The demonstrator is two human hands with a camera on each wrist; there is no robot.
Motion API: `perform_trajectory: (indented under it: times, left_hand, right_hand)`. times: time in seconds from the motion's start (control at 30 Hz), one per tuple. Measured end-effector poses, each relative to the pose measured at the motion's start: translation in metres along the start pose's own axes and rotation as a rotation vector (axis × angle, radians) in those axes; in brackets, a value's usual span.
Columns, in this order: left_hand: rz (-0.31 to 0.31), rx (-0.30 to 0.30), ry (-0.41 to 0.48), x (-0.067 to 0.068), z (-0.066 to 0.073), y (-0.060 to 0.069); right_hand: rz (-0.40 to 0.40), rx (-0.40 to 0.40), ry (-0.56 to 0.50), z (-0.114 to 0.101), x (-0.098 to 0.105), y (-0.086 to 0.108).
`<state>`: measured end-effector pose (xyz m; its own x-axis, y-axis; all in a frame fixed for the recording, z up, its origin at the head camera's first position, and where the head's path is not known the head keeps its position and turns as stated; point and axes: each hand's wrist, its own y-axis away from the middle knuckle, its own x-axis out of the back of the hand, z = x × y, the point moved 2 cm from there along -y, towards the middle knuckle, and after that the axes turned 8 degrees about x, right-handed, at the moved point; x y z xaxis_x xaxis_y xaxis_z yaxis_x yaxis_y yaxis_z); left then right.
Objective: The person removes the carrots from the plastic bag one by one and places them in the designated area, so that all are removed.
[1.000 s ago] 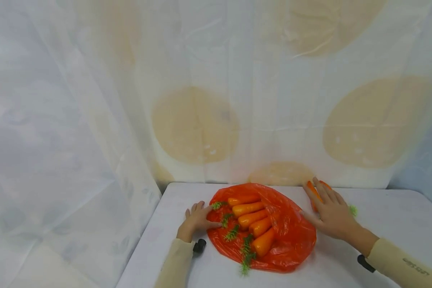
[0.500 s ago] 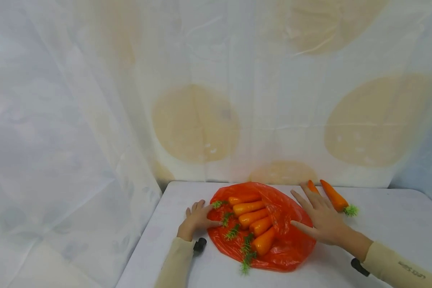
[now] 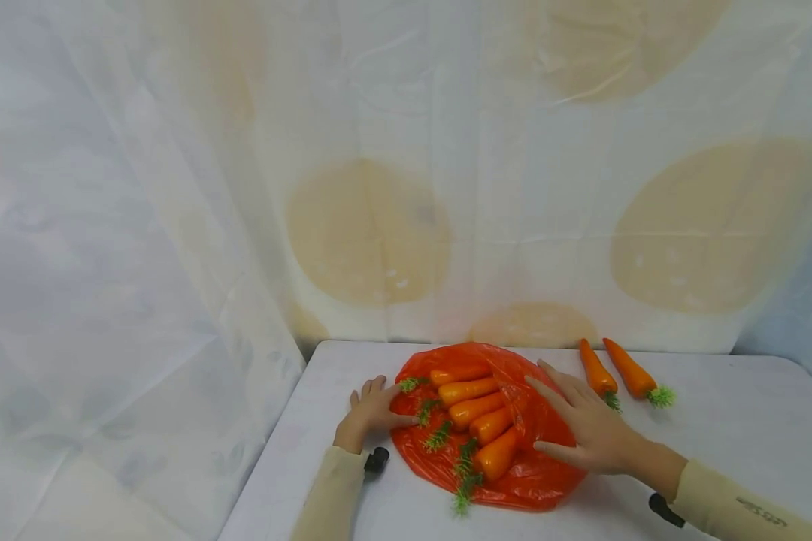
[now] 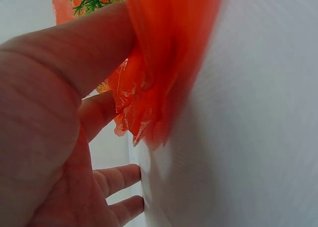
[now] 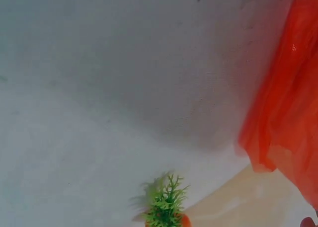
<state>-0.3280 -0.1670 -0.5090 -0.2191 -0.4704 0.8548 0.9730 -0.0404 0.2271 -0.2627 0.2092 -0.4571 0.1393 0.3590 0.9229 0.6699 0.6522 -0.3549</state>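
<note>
A red plastic bag [image 3: 440, 469] lies on the table with several orange carrots [image 3: 474, 409] at its mouth, their green tops pointing left. At the bag's left edge, my left hand [image 3: 368, 415] has its thumb and index finger apart, both touching the red plastic. In the left wrist view the thumb's tip [image 4: 117, 31] goes behind a fold of the bag, so the tip is hidden. My right hand [image 3: 595, 428] is spread over the right side of the bag and holds nothing; whether it touches the plastic, I cannot tell.
Two carrots, a left one [image 3: 597, 368] and a right one [image 3: 629, 370], lie apart at the back of the white table [image 3: 731, 421], beyond my right hand. Behind the table hangs a pale curtain [image 3: 528, 225] with tan spots.
My right hand has moved from the two loose carrots leftward and nearer, over the bag. Those carrots, partly covered before, are now in full sight. The left hand has stayed put.
</note>
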Motion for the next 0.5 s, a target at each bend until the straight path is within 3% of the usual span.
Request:
perform_trajectory:
  times: [0.23,0.5]
  left_hand:
    - [0.001,0.002,0.004,0.001,0.002,0.001]
    - [-0.011,-0.009,-0.001,0.0,0.003,0.002]
  right_hand:
    - [-0.03,0.058,-0.051,-0.01,-0.006,-0.002]
    - [-0.051,-0.008,-0.298,-0.022,-0.013,-0.007]
